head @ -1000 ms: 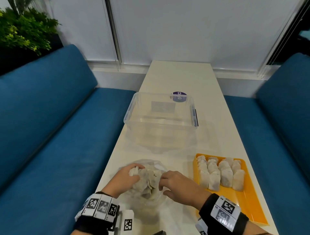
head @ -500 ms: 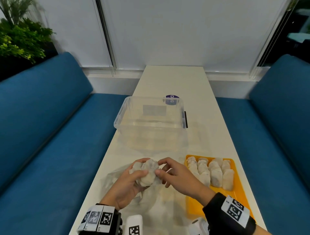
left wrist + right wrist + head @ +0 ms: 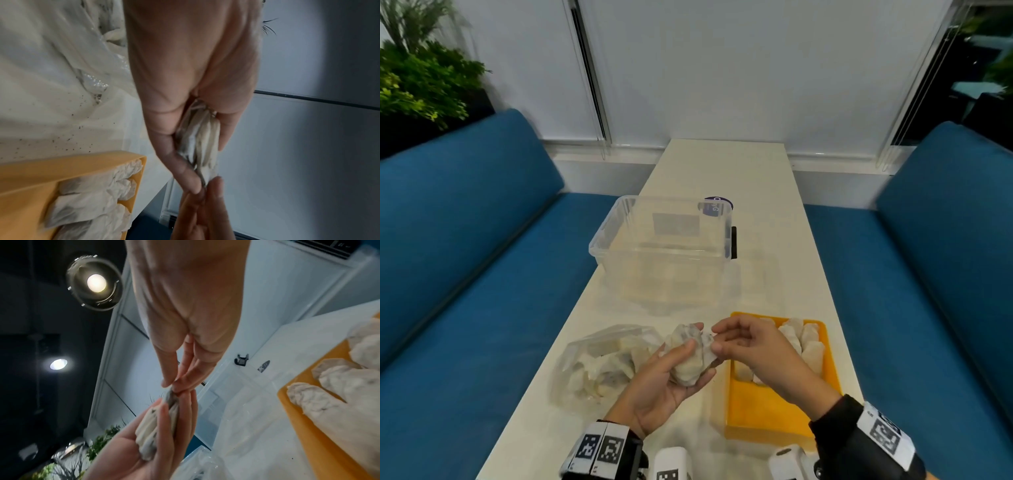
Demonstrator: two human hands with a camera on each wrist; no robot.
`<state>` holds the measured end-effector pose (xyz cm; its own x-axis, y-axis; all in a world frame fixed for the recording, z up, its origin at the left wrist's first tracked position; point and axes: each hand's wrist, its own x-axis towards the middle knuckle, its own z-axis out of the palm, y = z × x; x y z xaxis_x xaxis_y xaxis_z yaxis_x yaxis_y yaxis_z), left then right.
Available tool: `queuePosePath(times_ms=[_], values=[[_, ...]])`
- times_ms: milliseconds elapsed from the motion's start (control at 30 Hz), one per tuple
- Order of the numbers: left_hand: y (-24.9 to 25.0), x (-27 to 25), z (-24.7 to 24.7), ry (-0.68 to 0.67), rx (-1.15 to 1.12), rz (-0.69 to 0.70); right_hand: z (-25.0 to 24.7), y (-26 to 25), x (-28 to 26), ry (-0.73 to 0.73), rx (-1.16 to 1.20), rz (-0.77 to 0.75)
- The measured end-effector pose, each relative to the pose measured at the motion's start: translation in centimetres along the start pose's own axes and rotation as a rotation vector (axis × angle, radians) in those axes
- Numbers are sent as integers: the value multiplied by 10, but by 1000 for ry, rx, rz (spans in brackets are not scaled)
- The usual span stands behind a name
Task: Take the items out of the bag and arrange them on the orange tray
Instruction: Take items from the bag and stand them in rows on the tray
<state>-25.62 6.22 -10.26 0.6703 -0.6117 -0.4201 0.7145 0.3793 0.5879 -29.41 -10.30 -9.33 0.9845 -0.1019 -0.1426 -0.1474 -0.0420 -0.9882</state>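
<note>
Left hand (image 3: 671, 380) grips crinkled pouches (image 3: 690, 356) — soft, papery.

Left hand (image 3: 664, 383) palm-up, fingers curled, gripping; right hand (image 3: 753, 353) pinching with fingertips.

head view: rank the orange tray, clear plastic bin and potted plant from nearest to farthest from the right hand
1. orange tray: directly under the right hand.
2. clear plastic bin: mid-table, beyond both hands.
3. potted plant: far left corner, behind the sofa.
</note>
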Motion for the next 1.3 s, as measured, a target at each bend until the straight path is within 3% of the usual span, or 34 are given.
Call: queuePosePath(times_ms=[167, 433, 733, 967, 1300], values=[[-12, 1, 6, 19, -9, 45, -14, 3, -2, 25, -239, 17], [-22, 2, 18, -3, 53, 104, -25, 2, -5, -64, -209, 44], [-32, 7, 14, 107, 190, 163, -26, 7, -6, -66, -226, 72], [-26, 13, 12, 77, 235, 167, -27, 5, 0, -68, -241, 77], [-15, 24, 4, 72, 233, 130, -32, -17, 2, 78, -632, -150]])
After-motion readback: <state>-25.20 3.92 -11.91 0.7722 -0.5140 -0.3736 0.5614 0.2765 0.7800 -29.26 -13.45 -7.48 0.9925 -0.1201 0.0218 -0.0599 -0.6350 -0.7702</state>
